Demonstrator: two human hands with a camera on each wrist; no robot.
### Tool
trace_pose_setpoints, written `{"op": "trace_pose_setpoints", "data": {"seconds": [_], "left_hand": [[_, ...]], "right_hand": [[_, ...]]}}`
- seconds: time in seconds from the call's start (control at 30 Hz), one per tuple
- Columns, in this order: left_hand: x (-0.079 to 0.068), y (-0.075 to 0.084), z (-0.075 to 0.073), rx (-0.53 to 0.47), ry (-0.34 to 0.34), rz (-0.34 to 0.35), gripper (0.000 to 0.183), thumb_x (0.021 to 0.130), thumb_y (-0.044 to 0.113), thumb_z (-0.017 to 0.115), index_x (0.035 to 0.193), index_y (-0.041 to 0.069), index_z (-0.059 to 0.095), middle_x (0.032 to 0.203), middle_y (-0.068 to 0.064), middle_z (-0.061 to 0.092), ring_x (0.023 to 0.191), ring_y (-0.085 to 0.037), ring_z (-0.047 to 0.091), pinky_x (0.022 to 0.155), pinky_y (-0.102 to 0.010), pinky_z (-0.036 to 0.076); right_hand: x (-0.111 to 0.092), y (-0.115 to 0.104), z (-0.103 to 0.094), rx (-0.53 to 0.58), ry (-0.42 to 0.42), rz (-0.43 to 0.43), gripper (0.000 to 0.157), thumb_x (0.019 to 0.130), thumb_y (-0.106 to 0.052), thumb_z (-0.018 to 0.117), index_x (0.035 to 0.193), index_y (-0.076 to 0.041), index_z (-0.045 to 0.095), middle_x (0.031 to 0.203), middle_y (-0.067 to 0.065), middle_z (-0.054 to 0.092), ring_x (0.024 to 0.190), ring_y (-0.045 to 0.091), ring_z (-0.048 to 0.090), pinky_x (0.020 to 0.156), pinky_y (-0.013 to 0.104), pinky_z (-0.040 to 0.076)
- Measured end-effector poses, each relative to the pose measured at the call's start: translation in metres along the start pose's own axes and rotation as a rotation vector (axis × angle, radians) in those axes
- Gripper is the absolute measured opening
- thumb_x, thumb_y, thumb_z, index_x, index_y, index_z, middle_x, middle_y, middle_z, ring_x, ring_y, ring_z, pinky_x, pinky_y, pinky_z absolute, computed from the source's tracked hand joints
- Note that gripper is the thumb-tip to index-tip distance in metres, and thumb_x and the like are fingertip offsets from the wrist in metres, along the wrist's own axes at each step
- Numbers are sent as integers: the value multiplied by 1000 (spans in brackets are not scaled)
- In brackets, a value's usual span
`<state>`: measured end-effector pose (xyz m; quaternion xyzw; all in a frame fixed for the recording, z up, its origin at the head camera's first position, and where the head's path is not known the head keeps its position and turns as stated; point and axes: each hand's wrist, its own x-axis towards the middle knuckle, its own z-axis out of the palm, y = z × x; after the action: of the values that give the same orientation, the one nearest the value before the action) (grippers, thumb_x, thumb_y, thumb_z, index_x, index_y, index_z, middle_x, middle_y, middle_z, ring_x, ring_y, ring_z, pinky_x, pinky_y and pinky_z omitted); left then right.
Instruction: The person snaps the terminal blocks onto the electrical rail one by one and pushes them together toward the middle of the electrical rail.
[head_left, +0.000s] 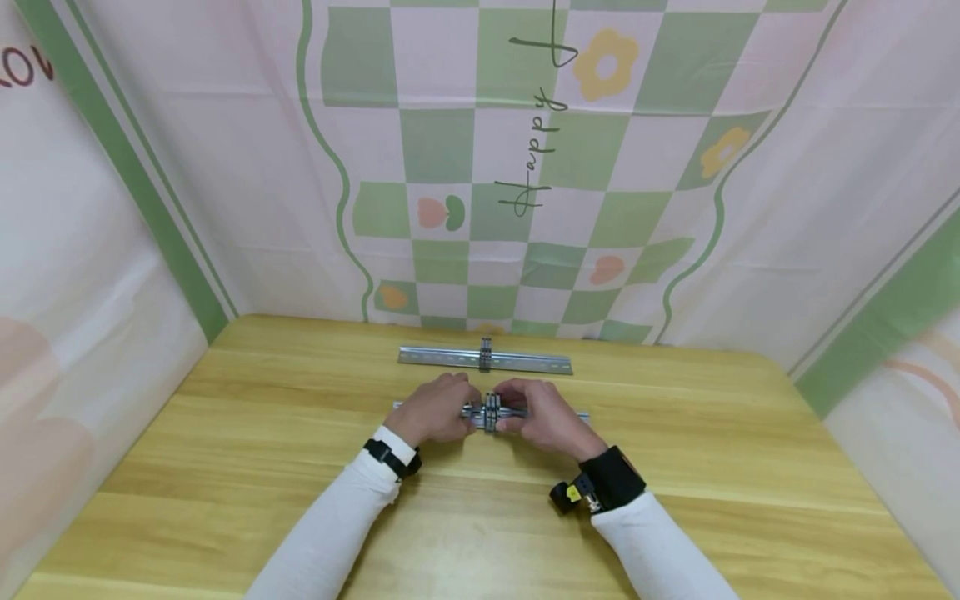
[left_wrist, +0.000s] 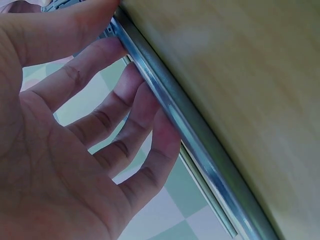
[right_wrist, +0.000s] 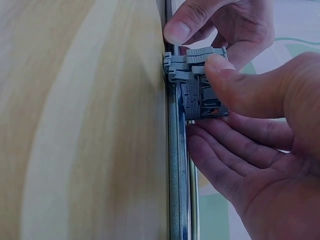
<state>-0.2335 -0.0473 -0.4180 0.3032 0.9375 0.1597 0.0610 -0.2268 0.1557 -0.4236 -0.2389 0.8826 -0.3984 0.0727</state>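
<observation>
A slotted metal DIN rail [head_left: 582, 417] lies across the table in front of the person, crossed near its middle by grey terminal blocks [head_left: 492, 412]. The left hand [head_left: 441, 408] holds the rail just left of the blocks. In the left wrist view, its thumb and fingertips meet the shiny rail [left_wrist: 187, 127]. On the other side, the right hand [head_left: 547, 417] grips the terminal blocks [right_wrist: 192, 97], its thumb on one face and its fingers behind. Clips on the blocks' underside meet the rail [right_wrist: 179, 165]; whether they are fully seated I cannot tell.
Farther back on the wooden table [head_left: 675, 467] lies a second DIN rail [head_left: 438, 357], with grey terminal blocks [head_left: 486, 354] mounted near its middle. A checked, printed curtain [head_left: 510, 150] hangs at the table's back edge. A small camera [head_left: 566, 496] is strapped to the right wrist.
</observation>
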Motion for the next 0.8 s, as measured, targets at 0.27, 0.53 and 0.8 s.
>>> {"op": "trace_pose_setpoints", "data": {"seconds": [0.27,0.53,0.8], "left_hand": [[1,-2,3,-10,9,-5,33,75,27,71,105,15,66,92,4,50,82,-13,46,67,-25,40],[2,-2,4,-15,10,-6,32,74,26,70,104,15,66,91,5,49,81,-13,45,66,-25,40],[2,-3,4,-8,13,4,32,74,27,70,104,14,66,91,4,50,81,-13,46,66,-25,40]], "right_hand": [[0,-3,0,-18,-5,3,44,77,-12,70,118,-4,54,111,6,60,101,20,59,84,29,45],[-1,-4,1,-44,-3,-1,45,77,-13,70,118,-5,54,113,6,60,102,19,58,85,27,44],[0,-3,1,-23,-10,-18,47,78,-14,70,120,-5,53,114,6,60,102,18,58,85,28,44]]}}
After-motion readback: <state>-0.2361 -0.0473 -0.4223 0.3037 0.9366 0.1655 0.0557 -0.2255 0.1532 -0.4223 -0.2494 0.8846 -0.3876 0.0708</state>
